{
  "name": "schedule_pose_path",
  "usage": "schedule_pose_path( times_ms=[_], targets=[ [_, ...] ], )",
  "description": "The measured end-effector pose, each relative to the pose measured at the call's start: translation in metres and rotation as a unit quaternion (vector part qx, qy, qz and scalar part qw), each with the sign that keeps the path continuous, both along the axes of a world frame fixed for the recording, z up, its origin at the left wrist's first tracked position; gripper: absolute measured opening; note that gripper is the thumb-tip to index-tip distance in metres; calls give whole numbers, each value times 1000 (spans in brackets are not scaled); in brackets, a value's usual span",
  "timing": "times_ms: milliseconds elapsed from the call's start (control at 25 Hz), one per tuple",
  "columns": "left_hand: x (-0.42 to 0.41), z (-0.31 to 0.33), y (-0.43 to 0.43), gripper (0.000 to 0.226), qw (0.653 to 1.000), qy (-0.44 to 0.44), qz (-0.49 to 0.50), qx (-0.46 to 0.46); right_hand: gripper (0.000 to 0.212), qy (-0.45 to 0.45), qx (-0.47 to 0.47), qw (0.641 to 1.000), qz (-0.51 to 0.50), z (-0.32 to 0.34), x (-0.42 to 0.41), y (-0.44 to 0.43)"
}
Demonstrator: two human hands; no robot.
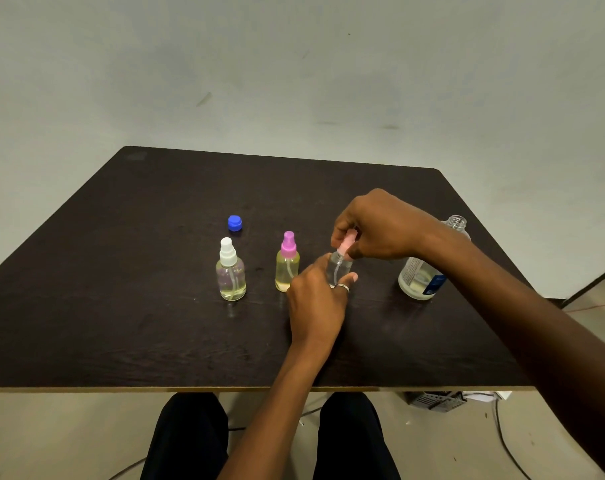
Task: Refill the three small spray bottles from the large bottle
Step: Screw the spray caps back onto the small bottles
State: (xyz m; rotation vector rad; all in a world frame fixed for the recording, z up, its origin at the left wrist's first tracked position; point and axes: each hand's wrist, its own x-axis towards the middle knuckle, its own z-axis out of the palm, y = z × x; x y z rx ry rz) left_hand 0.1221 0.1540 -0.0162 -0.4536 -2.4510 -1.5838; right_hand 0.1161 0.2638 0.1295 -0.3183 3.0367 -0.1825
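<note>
Apparently the white-topped bottle (231, 277) and pink-topped bottle (287, 266) are done, 2 of 3; your left hand (314, 303) grips the last bottle (339, 268) while your right hand (380, 226) pinches its sprayer (347, 242).

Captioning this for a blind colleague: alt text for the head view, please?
A person's left hand holds a small clear bottle on a dark table while the right hand grips its pale pink spray top. To its left stand a white-topped bottle and a pink-topped bottle holding yellowish liquid; to its right, the open large bottle.
</note>
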Motion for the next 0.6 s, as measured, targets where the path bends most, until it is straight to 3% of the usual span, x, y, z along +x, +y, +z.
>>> schedule_pose_path(
  times_ms=[240, 480, 600],
  targets=[
    [-1, -1, 0, 43, 1000, -1, 4, -12, 13, 8, 34, 999, 0, -7, -4, -3],
    [-2, -4, 0, 38, 1000, -11, 6, -22, 45, 33, 95, 993, -67, -16, -1, -3],
    [-3, -4, 0, 41, 1000, -8, 7, -19, 28, -1, 43, 999, -21, -7, 2, 1]
  ],
)
